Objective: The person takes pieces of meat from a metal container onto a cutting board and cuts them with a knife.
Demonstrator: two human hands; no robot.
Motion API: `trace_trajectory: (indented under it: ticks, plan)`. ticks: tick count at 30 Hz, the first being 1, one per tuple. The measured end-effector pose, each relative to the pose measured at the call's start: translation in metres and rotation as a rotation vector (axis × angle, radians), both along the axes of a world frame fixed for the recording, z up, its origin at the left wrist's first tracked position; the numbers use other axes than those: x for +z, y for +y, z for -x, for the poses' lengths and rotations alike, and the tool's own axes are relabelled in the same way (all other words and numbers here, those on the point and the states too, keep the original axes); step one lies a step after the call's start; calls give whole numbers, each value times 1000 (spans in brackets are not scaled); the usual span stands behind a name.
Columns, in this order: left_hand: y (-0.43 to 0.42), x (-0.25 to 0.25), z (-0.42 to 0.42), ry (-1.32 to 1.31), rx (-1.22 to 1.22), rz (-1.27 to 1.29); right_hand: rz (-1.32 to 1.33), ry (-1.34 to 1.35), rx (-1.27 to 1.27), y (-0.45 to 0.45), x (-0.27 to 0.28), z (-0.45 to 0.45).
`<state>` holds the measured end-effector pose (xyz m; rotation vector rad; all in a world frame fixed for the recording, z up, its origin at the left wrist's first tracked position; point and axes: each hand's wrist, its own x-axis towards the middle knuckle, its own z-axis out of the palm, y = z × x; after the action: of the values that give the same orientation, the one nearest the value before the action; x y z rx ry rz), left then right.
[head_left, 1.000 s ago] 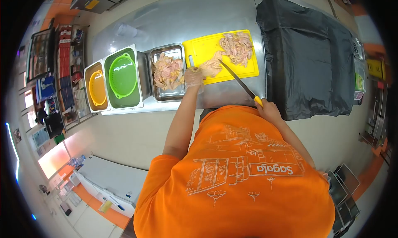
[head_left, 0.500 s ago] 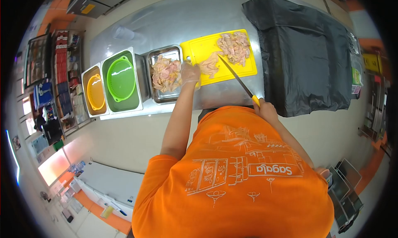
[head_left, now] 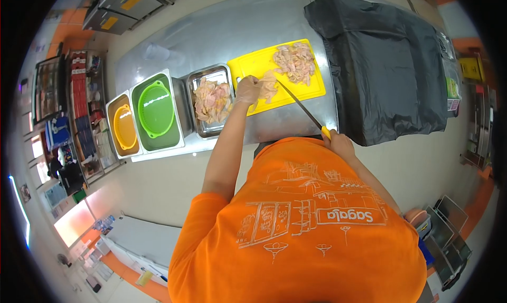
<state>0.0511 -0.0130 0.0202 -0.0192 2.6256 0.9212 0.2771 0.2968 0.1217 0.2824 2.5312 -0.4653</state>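
Note:
My right hand [head_left: 340, 144] grips the yellow handle of a long knife [head_left: 302, 106]. Its blade slants up and left over the yellow cutting board [head_left: 311, 92], the tip by a flat piece of raw chicken [head_left: 268, 87]. My left hand [head_left: 248, 90], in a clear plastic glove, is closed at the left edge of that piece. Its fingertips are partly hidden. Farther up the board lies a heap of raw chicken pieces [head_left: 294, 63]. Left of the board stands a steel tray [head_left: 212, 128] with more raw chicken [head_left: 211, 99] in it.
Left of the tray, a steel container holds a green basket [head_left: 156, 110] and a smaller one an orange basket [head_left: 124, 127]. A clear plastic container [head_left: 156, 52] stands behind. Black plastic sheeting [head_left: 388, 76] covers something bulky on the right.
My left hand has moved from the tray's edge rightward onto the board, to the chicken piece. The knife stays in my right hand, hardly moved.

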Motion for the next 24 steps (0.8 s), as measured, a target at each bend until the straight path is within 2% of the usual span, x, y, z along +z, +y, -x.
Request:
trace_trajectory:
  ticks: [3, 6, 9, 12, 15, 18, 20, 21, 24]
  plan:
    - [-3, -14, -2, 66, 61, -177, 16, -12, -20, 0, 1, -2]
    - [3, -17, -7, -121, 352, -1022, 40, 71, -19, 1, -5, -5]
    - [7, 0, -5, -91, 314, -1088, 53, 111, -21, 2, -8, -7]
    - [15, 21, -1, -55, 243, -747, 57, 93, -37, 5, -9, -6]
    - [34, 44, -2, -106, 230, -997, 75, 157, -59, 10, -14, -11]
    - [40, 2, 5, 22, 236, -1017, 107, 242, -68, 13, -14, -15]
    - [28, -44, 3, 165, 173, -389, 127, 248, -62, 15, -14, -16]
    - [26, -47, 3, 231, 137, -75, 136, 231, -56, 15, -15, -16]
    - [24, -49, -7, 81, 303, -61, 141, 190, -33, 12, -18, -11]
